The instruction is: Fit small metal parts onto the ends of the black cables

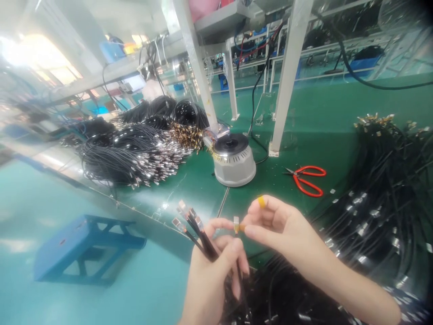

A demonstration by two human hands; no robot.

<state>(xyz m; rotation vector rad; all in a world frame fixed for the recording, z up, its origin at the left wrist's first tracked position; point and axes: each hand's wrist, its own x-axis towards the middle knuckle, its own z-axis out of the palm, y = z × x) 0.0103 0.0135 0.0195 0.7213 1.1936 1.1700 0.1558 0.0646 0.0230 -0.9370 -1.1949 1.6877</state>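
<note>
1. Head view is showing the left hand closing around a bundle of black cables; its thumb and fingers are clamping on them, and the metal ends are pointing upward.
2. One metal connector is standing apart from this bundle, between the two hands, and the left index fingertip is touching its side.
3. The right hand is holding its thumb just beside the connector, where a small yellow piece is showing. Its index finger is carrying a yellow strip and is standing apart from the thumb; whether the thumb is pressing, I cannot tell.
4. Loose cables are spreading over the green table, to the right of the hands.
5. Beyond the hands, a round grey device with black top is standing, and red-handled scissors are lying to its right.
6. Piled cables are lying left of the device, and a blue stool is standing on the floor.
</note>
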